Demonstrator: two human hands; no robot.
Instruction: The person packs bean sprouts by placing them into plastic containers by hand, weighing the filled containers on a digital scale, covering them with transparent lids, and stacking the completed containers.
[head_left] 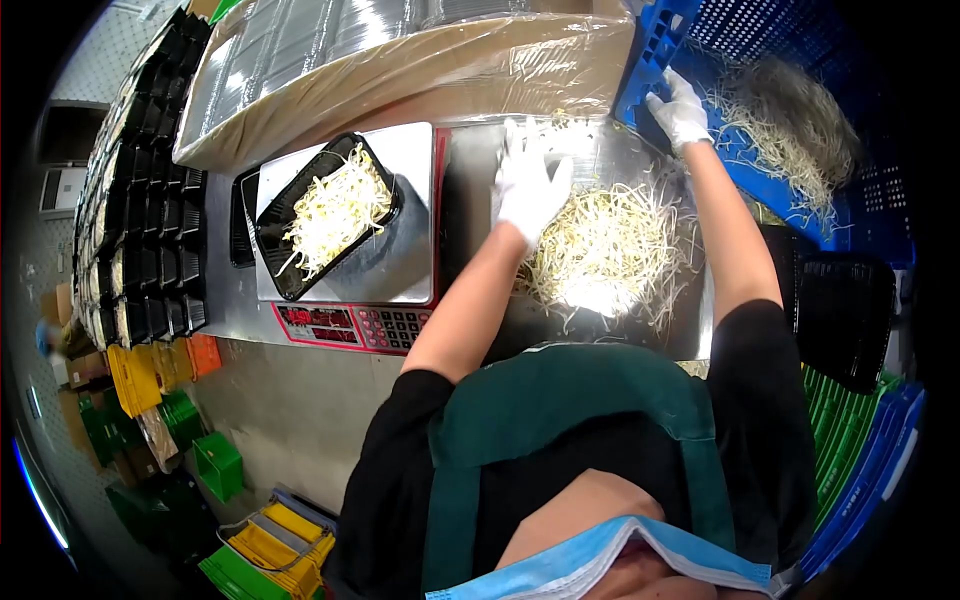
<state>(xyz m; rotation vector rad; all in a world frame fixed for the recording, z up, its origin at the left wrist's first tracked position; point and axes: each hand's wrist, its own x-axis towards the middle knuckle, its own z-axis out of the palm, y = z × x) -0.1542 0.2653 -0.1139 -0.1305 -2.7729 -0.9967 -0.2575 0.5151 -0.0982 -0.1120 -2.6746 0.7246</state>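
A loose pile of bean sprouts [610,245] lies on the metal table [480,210]. My left hand [530,185], in a white glove, is at the pile's upper left edge with its fingers spread and nothing in them. My right hand [683,112], also gloved, is by the near side of the blue crate [745,175], fingers apart and holding nothing. More sprouts [800,140] lie inside that crate. On the scale [405,265] a black tray [275,250] sits tilted at an angle, with sprouts [340,210] in it.
Black trays [145,230] are stacked high at the left. Behind the table's work area stands a plastic-lined carton [480,75] of clear packaging. A black tray [845,310] is at the right, above green and blue crates [850,450]. Crates [218,467] stand on the floor.
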